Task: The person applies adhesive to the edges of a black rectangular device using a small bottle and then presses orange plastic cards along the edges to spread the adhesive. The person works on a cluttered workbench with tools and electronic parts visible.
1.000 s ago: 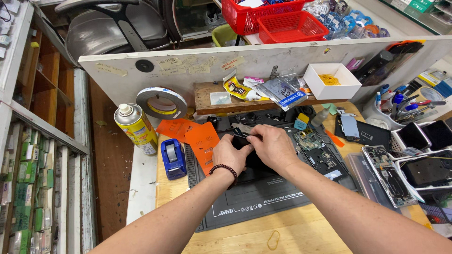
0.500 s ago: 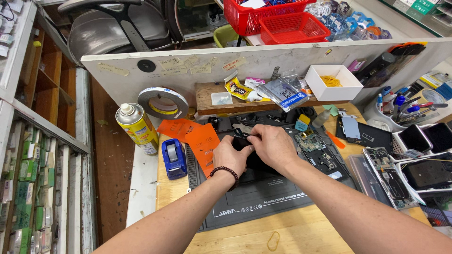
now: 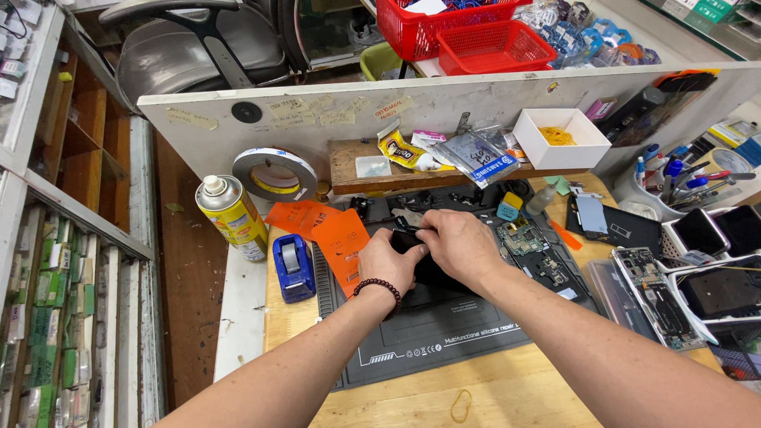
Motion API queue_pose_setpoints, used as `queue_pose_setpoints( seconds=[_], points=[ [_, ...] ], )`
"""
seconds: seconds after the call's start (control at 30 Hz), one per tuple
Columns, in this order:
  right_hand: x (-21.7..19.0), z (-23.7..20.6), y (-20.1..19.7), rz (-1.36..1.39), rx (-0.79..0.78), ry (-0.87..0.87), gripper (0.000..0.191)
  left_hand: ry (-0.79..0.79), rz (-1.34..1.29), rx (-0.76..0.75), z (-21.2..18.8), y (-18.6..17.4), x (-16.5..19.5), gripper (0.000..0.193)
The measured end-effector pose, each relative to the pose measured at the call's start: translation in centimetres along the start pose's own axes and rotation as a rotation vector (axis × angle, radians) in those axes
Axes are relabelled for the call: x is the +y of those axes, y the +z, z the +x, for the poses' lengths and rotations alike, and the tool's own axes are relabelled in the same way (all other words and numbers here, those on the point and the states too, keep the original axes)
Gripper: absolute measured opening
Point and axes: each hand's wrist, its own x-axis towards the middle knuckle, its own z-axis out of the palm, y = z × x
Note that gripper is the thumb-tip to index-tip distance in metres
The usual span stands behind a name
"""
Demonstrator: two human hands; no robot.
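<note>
My left hand and right hand share a tight grip on a small black flat device, held low over the dark grey silicone work mat on the tabletop so loose parts land there.

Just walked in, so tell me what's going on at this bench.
A person works at a cluttered repair bench. Both hands, left hand and right hand, grip a small black device over a dark grey mat. An opened phone lies to the right, a blue tape dispenser and yellow spray can to the left.
</note>
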Motion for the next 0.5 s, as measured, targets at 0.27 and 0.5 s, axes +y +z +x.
queue_pose_setpoints(
  seconds=[0.27, 0.5],
  points=[
    [1.2, 1.5, 0.5, 0.049, -0.056, -0.048, 0.021, 0.009, -0.064, -0.02, -0.3, -0.3, -0.4, 0.035],
    [2.0, 4.5, -0.1, 0.296, -0.354, 0.283, 0.021, 0.01, -0.061, -0.031, -0.7, -0.4, -0.3, 0.035]
  ],
)
